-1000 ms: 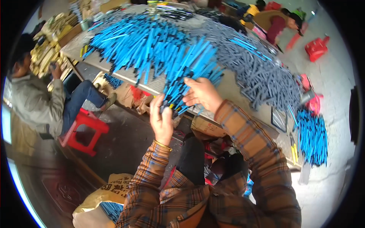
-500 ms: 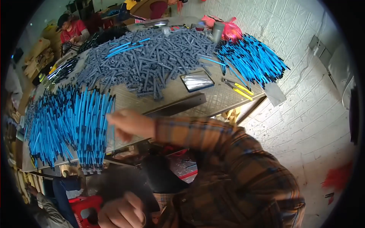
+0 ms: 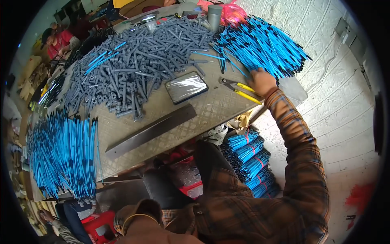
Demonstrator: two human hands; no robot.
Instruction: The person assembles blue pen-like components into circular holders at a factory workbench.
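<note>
My right hand (image 3: 264, 82) reaches across to the near edge of the right pile of blue rods (image 3: 264, 46), thin sticks with black ends. Its fingers are curled in among the rod ends, and what they hold, if anything, is hidden. Yellow-handled pliers (image 3: 243, 90) lie on the table just left of this hand, jaws apart. Low at the bottom edge, my left hand (image 3: 142, 229) shows only in part beside a plaid cuff, its fingers out of sight.
Grey plastic tubes (image 3: 142, 57) are heaped mid-table. A dark tray of silvery pins (image 3: 187, 87) and a metal angle bar (image 3: 152, 132) lie nearer. More blue rods (image 3: 65, 154) fill the left end. Tied bundles (image 3: 252, 162) stack below. A co-worker (image 3: 61, 42) sits far left.
My right hand has moved from beside the left rods across to the right pile. The view has shifted, bringing the tied bundles below the table into sight. My left hand's fingers no longer show.
</note>
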